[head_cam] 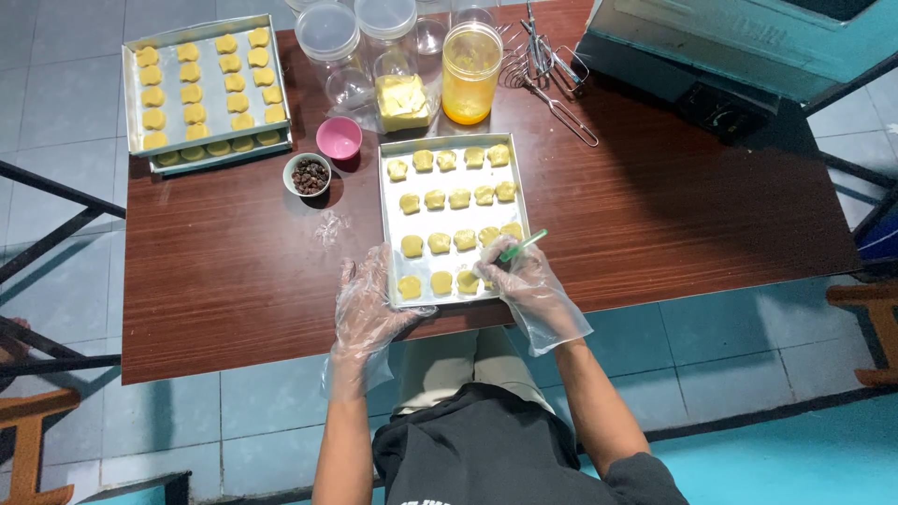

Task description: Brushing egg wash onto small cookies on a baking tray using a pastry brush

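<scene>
A metal baking tray (394, 238) lies on the dark wooden table (673, 215) in front of me, holding several yellow dough pieces (439, 243) in rows. My right hand (520, 281), in a clear plastic glove, grips a thin green brush (522, 246) over the tray's near right corner, its tip on a dough piece. My left hand (365, 299), also gloved, rests with fingers spread on the table at the tray's near left corner, touching its edge.
Stacked trays (134, 93) of dough pieces sit at the far left. A pink cup (339, 137), a small bowl of dark raisins (309, 175), clear jars (327, 33), a jar of yellow liquid (470, 75), a butter container (404, 101) and whisk beaters (547, 65) stand behind.
</scene>
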